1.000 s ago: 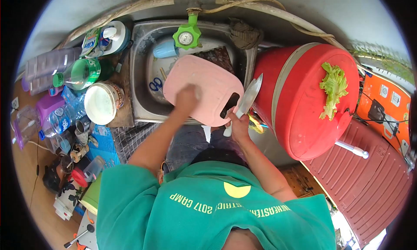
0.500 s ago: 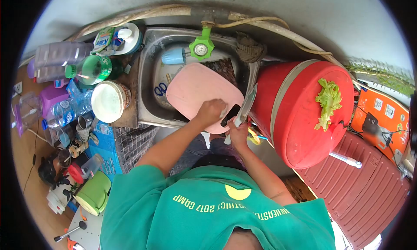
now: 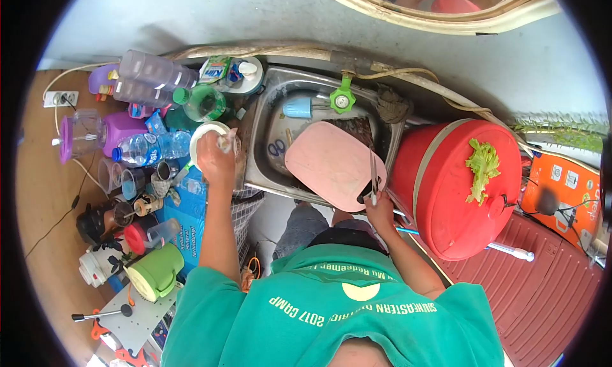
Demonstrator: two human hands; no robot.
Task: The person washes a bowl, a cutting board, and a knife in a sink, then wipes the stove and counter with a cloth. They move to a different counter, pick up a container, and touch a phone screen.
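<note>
My left hand is over the mouth of a white tub on the left of the sink. Its fingers are curled, with something small and pale by them that I cannot make out. My right hand grips a knife, its blade pointing up and away from me, at the near right end of a pink cutting board. The board lies across the sink's near side, its handle slot beside my right fingers.
Inside the metal sink are blue-handled scissors and a light blue cup, below a green tap. A lettuce leaf lies on the red drum at right. Bottles crowd the left side.
My left hand has left the cutting board and moved left to the white tub. My right hand keeps the knife by the board's handle. The view has shifted.
</note>
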